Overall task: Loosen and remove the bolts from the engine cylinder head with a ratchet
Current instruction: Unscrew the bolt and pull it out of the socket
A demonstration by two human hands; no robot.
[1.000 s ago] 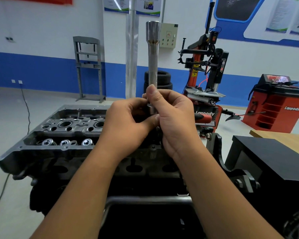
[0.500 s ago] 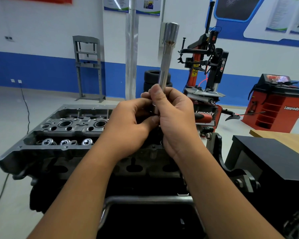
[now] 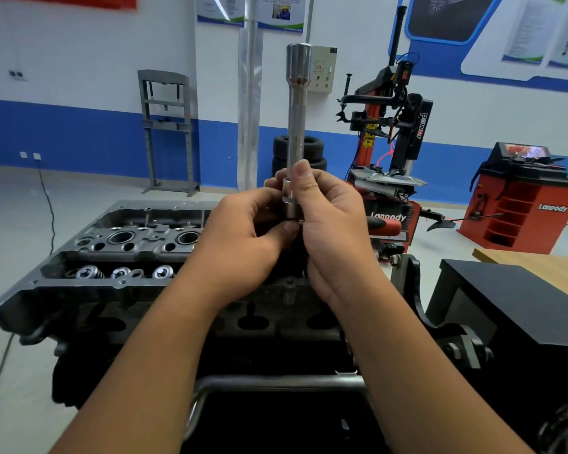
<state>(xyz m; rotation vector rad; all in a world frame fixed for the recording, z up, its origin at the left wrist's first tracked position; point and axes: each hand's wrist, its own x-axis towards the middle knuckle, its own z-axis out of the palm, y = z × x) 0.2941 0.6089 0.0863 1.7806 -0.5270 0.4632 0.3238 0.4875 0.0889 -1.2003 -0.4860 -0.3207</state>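
Observation:
A long steel socket extension (image 3: 296,119) stands upright between both hands, its wide socket end at the top. My right hand (image 3: 332,231) grips its lower collar with thumb and fingers. My left hand (image 3: 243,240) pinches a small piece at the bar's bottom end; what it is stays hidden by the fingers. Both hands hover over the right part of the grey engine cylinder head (image 3: 125,253), which lies on a stand with valve springs and round bores showing. No ratchet handle or bolt can be made out.
A black box (image 3: 512,306) on a wooden table sits at the right. A metal stand bar (image 3: 276,383) runs below my forearms. Behind are a tyre changer (image 3: 394,136), a red wheel balancer (image 3: 525,204), stacked tyres and a grey press frame (image 3: 168,132).
The extension leaned to the right half a second ago and now stands upright again. More of its lower collar shows above my fingers. Both hands stayed in place.

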